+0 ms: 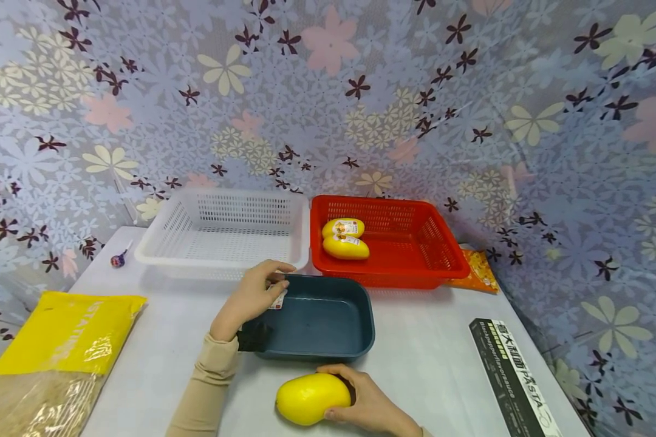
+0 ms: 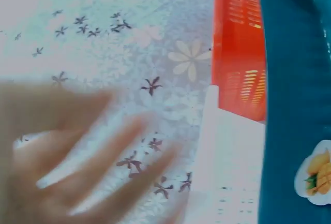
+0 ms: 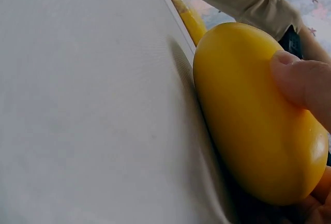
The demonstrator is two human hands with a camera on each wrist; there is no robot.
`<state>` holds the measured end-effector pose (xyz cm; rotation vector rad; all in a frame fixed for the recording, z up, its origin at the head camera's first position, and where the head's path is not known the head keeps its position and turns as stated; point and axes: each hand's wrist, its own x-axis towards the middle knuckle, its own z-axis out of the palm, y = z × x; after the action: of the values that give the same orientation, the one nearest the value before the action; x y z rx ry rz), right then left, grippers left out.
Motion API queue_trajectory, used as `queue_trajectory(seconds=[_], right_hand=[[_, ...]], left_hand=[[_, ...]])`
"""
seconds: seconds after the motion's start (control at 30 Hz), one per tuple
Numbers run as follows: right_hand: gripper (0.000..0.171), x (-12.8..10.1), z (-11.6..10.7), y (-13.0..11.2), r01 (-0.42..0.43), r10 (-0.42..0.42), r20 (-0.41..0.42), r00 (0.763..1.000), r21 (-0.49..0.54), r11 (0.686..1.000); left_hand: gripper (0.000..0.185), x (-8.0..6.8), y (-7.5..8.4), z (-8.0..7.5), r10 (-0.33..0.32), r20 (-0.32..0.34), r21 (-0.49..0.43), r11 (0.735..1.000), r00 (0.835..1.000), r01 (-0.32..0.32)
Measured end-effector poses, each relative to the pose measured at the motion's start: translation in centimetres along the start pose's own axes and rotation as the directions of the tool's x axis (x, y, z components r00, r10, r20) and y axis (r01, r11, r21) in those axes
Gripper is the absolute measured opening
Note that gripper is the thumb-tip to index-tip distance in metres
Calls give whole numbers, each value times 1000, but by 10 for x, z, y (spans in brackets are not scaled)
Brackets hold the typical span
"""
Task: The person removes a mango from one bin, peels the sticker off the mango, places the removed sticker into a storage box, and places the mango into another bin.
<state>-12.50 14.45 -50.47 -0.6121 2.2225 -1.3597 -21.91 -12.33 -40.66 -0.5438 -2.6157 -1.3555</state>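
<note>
right hand point(image 1: 369, 403) grips yellow mango point(image 1: 313, 398); left hand point(image 1: 251, 296) pinches blue tray point(image 1: 328, 346) rim

So the tray point(image 1: 328, 321) sits mid-table. Behind it: one basket point(image 1: 224, 227) to the left, another basket point(image 1: 393, 243) to the right with two mangoes point(image 1: 345, 240) in it. A third mango point(image 1: 311, 397) lies right in front of the tray, a pasta box point(image 1: 516, 376) off to its right.

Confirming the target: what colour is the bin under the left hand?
Dark teal bin, clearest in the head view.
</note>
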Motion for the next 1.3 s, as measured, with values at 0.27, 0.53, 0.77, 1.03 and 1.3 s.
queue_trajectory(seconds=[0.27,0.53,0.77,1.03,1.3], right_hand=[[56,1,2,0,-24,24,11,1000,16,1000],[56,-1,0,-6,-25,24,28,999,25,999],[57,-4,-4,-24,-51,28,154,988,149,987],[58,6,-19,-53,92,-117,199,973,131,987],[57,37,-51,-76,214,-213,72,974,3,977]], left_hand=[[29,7,-20,-4,61,-640,-30,994,766,-105],[41,3,-43,-19,-132,-758,-89,991,639,99],[55,-2,-57,-30,-296,-791,-153,943,536,295],[67,-6,-72,-40,-342,-804,-164,914,486,372],[76,-4,-83,-44,-408,-780,-213,886,474,412]])
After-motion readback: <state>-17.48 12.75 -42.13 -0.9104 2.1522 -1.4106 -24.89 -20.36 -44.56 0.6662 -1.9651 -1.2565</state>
